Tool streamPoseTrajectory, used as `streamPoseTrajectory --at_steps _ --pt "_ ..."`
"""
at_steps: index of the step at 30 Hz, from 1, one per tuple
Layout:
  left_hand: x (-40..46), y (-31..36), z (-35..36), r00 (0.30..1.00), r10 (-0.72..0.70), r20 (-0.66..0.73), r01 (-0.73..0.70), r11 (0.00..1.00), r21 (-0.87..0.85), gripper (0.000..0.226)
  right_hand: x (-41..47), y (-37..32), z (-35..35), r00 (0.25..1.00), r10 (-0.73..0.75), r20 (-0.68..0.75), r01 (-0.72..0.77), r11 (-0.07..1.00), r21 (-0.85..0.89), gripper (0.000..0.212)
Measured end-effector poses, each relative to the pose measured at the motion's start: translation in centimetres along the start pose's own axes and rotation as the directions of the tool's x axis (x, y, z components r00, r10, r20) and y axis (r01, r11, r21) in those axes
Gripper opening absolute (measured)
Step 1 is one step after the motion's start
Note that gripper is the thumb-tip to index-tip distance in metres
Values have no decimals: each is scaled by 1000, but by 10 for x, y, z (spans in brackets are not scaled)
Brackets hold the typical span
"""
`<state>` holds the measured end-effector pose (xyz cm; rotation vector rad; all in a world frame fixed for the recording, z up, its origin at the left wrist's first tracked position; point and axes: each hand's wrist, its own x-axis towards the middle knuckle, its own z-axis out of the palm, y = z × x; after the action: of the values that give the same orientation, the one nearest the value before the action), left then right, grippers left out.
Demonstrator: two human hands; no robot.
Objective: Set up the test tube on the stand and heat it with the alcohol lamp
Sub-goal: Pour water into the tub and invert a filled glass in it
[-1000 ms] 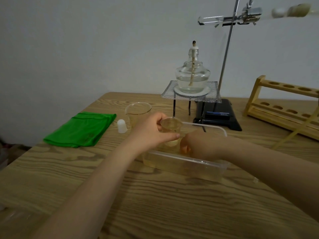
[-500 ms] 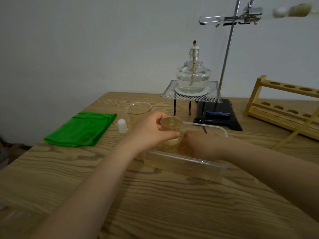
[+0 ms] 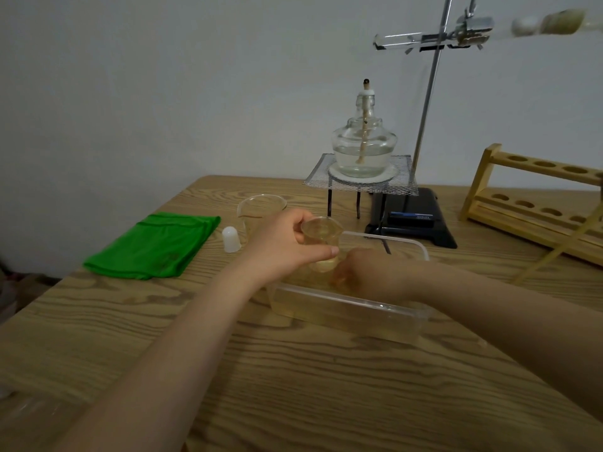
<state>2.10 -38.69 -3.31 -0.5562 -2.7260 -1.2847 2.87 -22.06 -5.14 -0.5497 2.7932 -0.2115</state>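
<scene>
Your left hand (image 3: 280, 246) holds a small beaker (image 3: 321, 243) over the tray (image 3: 352, 316) before you; your right hand (image 3: 362, 270) reaches into that tray. Behind it the alcohol lamp (image 3: 363, 141) sits on a mesh tripod (image 3: 360, 181), the stand (image 3: 424, 102) just right of it. The rack (image 3: 535, 203) lies far right, the cloth (image 3: 153, 244) left, and a cap (image 3: 231, 239) and a larger beaker (image 3: 257, 212) stand between cloth and tray.

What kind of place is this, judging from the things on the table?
Probably a home or school chemistry bench, not a full lab: an alcohol lamp on wire gauze, a clamp stand holding a test tube, and a wooden tube rack on a plain wooden table.
</scene>
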Motion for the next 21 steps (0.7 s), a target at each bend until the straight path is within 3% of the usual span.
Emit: streamPoseTrajectory --at_steps 12,21 --pt "1 -3 -4 1000 -2 -25 2 1000 0 37 2 -13 -8 994 38 99 -50 992 118 43" --pt "2 -4 -4 1000 8 -23 -8 1000 -4 35 -1 -13 -10 990 141 7 -135 938 319 13"
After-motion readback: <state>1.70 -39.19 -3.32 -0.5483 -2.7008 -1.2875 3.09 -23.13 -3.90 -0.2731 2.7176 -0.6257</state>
